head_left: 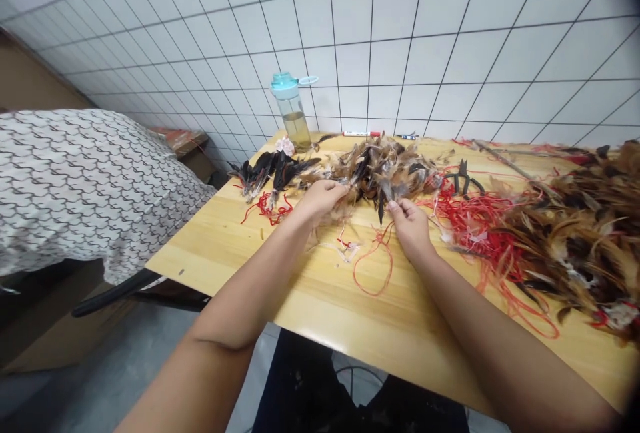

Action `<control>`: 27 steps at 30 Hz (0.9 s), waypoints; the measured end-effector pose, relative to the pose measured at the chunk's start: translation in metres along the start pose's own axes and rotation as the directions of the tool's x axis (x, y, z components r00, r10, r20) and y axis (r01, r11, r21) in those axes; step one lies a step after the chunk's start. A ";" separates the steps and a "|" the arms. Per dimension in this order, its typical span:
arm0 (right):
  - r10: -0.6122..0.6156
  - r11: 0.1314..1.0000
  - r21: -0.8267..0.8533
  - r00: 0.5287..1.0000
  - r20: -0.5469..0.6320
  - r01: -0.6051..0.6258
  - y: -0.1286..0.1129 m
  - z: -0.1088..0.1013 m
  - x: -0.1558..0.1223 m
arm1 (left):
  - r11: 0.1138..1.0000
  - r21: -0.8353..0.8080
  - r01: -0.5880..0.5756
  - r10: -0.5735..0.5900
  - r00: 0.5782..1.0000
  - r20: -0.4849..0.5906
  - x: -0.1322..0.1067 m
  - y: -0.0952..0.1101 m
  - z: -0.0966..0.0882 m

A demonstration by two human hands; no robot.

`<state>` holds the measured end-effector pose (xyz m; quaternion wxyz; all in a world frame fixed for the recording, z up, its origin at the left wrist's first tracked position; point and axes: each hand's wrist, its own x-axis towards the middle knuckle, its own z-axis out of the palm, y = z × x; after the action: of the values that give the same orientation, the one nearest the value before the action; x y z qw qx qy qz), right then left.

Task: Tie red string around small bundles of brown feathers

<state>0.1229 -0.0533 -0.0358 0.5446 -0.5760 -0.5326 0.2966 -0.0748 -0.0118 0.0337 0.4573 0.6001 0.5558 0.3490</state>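
Note:
My left hand (pixel 320 199) grips the near edge of a tangled pile of brown and black feathers (pixel 383 169) on the wooden table (pixel 320 286). My right hand (pixel 409 226) pinches a thin strand or feather at the same pile, its fingertips close to a dark feather tip. To the left lie black feathers (pixel 270 171) tangled with red string (pixel 267 211). A loose red cord loop (pixel 373 266) lies below my hands. Black-handled pliers (pixel 464 179) rest right of the pile, beside a large heap of feathers and red string (pixel 565 233).
A water bottle with a blue lid (pixel 291 113), a marker (pixel 361 133) and crumpled tissue (pixel 285 146) stand along the tiled wall (pixel 400 39). A patterned cloth (pixel 85 186) hangs over a chair left of the table.

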 end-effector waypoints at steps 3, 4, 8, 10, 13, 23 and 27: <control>-0.010 1.000 0.003 1.000 0.002 0.010 0.001 0.000 0.000 | 0.947 -0.317 0.053 -0.017 0.993 0.114 -0.009 0.008 -0.007; -0.012 1.000 0.006 1.000 0.004 0.012 0.001 0.000 0.000 | 0.920 -0.388 0.062 -0.002 0.988 0.153 -0.012 0.009 -0.009; -0.012 1.000 -0.007 1.000 -0.004 0.012 -0.001 0.000 -0.001 | 0.889 -0.444 0.109 0.000 0.971 0.239 -0.027 0.003 -0.015; -0.024 1.000 -0.012 1.000 -0.009 0.024 -0.002 -0.001 -0.002 | 0.905 -0.412 0.106 -0.016 0.976 0.217 -0.031 -0.005 -0.019; -0.046 0.999 -0.016 0.999 -0.009 0.046 -0.003 -0.002 -0.003 | 0.952 -0.303 0.045 -0.002 0.990 0.141 -0.037 -0.015 -0.028; -0.056 0.996 -0.064 0.998 -0.009 0.056 -0.001 -0.004 -0.005 | 0.918 0.363 -0.158 0.160 0.987 0.024 -0.070 -0.011 -0.067; -0.065 0.996 -0.067 0.998 -0.016 0.063 -0.002 -0.006 -0.007 | 0.634 0.749 -0.194 0.390 0.916 -0.093 -0.078 -0.012 -0.073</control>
<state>0.1257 -0.0624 -0.0341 0.5391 -0.5791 -0.5555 0.2559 -0.1579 -0.0775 0.0539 0.0461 0.7656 0.5945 0.2416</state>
